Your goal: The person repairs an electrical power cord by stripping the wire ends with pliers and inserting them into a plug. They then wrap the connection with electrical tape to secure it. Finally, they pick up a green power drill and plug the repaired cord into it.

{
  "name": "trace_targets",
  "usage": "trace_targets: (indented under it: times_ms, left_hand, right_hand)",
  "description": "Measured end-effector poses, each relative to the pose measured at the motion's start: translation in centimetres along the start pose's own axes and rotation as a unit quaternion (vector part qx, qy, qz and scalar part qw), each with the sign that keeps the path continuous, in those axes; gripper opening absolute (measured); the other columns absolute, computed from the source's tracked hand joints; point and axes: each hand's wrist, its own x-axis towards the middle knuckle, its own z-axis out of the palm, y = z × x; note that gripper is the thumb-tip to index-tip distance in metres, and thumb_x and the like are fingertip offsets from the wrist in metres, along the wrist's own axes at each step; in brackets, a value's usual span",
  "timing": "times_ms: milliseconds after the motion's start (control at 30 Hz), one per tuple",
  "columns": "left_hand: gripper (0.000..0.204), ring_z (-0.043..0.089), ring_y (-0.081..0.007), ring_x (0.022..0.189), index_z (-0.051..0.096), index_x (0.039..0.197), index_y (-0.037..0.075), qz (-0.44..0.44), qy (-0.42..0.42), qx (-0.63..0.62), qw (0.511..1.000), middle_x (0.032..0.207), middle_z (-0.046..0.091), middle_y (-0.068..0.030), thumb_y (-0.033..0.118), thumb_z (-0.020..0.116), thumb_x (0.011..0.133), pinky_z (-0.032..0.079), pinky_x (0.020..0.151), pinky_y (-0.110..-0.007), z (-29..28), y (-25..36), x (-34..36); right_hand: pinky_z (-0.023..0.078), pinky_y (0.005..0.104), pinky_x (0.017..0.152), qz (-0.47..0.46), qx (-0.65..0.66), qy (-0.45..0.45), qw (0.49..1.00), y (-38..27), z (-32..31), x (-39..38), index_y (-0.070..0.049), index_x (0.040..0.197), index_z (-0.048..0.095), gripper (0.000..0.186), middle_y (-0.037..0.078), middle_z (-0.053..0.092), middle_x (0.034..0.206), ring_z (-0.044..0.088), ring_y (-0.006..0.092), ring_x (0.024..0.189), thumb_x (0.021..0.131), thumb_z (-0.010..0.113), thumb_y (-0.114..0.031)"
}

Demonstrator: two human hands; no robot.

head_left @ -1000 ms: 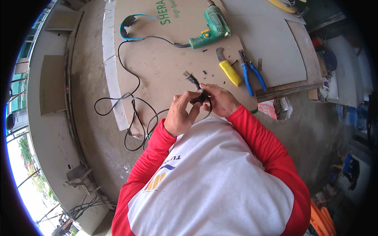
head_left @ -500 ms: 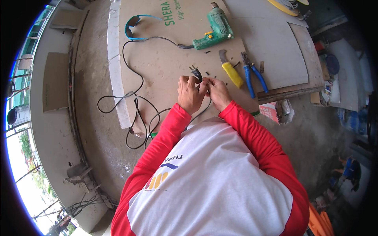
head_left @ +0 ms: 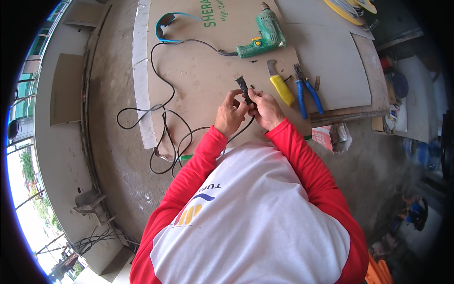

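A black two-pin power plug stands up between my hands, its prongs pointing away from me. My left hand has its fingers closed about the plug's lower left side. On the other side, my right hand pinches the base of the plug between thumb and fingers. The black cord runs down from my grip toward my shirt, and more of it lies in loops at the left. It leads up to a green power drill lying on its side. My fingers partly hide where the cord meets the plug.
Right of my hands lie a hooked-blade knife with a yellow handle and blue-handled pliers. Blue-framed glasses rest at the far left of the brown board. Small black scraps dot the board. A yellow reel sits at the far right.
The plug has come more upright and shows more of its body above my fingers. My right hand has shifted slightly nearer and turned, its thumb now along the plug.
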Motion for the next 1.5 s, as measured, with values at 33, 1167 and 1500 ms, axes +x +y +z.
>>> trace_targets:
  times_ms: [33,1167,1500]
  left_hand:
    - [0.035,0.061,-0.0110,0.066,0.053,0.125,-0.003,0.001,-0.010,-0.032,0.999,0.084,0.066,-0.0067,0.017,0.053,0.097,0.051,0.059,-0.026,-0.2,0.1,0.3]
    - [0.063,0.060,-0.0226,0.114,0.043,0.142,-0.010,-0.088,-0.506,-0.207,0.833,0.124,0.061,-0.0162,0.027,0.060,0.095,0.043,0.103,-0.033,-11.1,5.0,6.6]
    - [0.056,0.069,-0.0237,0.084,0.048,0.129,0.002,0.233,-0.207,0.123,0.942,0.087,0.071,-0.0130,0.002,0.076,0.080,0.051,0.079,-0.035,-5.0,9.5,0.4]
  right_hand:
    - [0.041,0.0251,0.057,-0.018,-0.009,-0.022,1.000,-0.3,0.1,-0.2,-0.001,0.105,0.064,0.022,0.000,0.058,0.079,0.050,0.0091,0.066,0.103,0.053,-0.020]
    - [0.046,0.0306,0.062,-0.172,-0.462,-0.099,0.864,-3.5,4.4,-7.4,0.005,0.099,0.070,0.027,0.007,0.063,0.068,0.053,0.0107,0.064,0.094,0.065,-0.020]
    - [0.044,0.0312,0.057,-0.154,-0.475,0.035,0.866,-2.3,2.6,-5.3,0.003,0.086,0.067,0.027,0.007,0.062,0.067,0.053,0.0119,0.059,0.094,0.064,-0.022]
